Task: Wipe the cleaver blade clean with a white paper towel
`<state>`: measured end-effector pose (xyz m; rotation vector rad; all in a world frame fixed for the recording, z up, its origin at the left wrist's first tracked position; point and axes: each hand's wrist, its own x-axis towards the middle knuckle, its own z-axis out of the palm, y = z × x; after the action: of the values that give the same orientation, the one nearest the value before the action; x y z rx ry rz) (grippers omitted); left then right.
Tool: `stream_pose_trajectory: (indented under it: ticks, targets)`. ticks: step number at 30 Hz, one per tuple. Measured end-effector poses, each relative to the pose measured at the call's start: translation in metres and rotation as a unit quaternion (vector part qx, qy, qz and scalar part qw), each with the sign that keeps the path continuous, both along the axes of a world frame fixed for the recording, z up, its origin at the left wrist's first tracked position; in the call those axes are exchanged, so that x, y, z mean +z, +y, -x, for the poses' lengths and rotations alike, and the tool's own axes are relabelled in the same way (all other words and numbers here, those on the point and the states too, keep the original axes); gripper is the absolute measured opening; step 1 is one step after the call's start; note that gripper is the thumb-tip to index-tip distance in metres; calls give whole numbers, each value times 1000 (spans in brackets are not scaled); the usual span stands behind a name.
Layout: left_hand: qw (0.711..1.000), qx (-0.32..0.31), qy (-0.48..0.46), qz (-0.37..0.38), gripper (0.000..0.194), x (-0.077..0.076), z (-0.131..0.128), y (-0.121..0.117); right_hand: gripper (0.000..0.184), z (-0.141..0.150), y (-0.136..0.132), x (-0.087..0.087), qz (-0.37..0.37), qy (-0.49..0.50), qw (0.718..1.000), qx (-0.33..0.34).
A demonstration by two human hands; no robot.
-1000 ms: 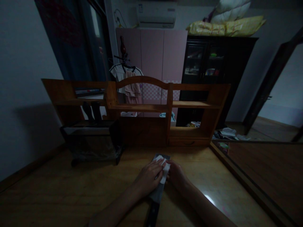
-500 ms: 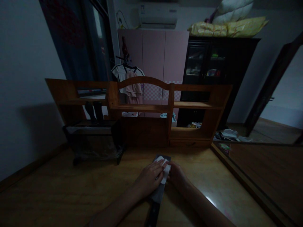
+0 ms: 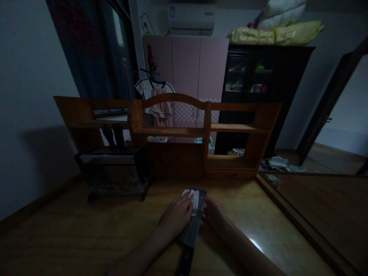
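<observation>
A cleaver (image 3: pixel 193 229) with a broad grey blade lies on the wooden tabletop, its black handle (image 3: pixel 186 260) pointing toward me. My left hand (image 3: pixel 177 213) presses a white tissue (image 3: pixel 195 200) flat against the left part of the blade, fingers together over it. On the blade's right edge, near the far end, my right hand (image 3: pixel 214 213) is closed with its fingertips gripping the cleaver. Some of the right fingers are hidden behind the hand.
Behind the hands stands a wooden shelf unit (image 3: pixel 172 132) on the tabletop (image 3: pixel 120 234). To the left sits a dark knife rack (image 3: pixel 112 176) with two black handles (image 3: pixel 113 136) upright in it. A raised wooden edge (image 3: pixel 290 216) runs along the right.
My left hand has slid the tissue left across the blade, baring its right side. My right hand stays at the cleaver's right edge.
</observation>
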<state>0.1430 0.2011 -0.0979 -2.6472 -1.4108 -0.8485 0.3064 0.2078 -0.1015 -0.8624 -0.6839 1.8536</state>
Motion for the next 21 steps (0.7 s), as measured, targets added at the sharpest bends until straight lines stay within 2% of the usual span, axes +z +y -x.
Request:
stream_pose_trajectory:
  ticks: [3, 8, 13, 17, 21]
  targets:
    - [1000, 0, -7, -9, 39, 0, 1, 1, 23, 0, -1, 0, -4, 4, 1000, -2]
    - [998, -64, 5, -19, 43, 8, -3, -4, 22, 1, -2, 4, 15, 12, 1000, -22]
    - [995, -102, 6, 2, 43, 14, -4, -9, 23, 0, -4, 6, 7, 15, 999, -36]
    - [991, -131, 3, 13, 40, 20, -5, -13, 24, -1, -2, 0, -1, 24, 999, -44]
    - [990, -142, -5, 24, 37, 25, -6, -17, 29, 0, 1, -6, -30, 42, 999, -15]
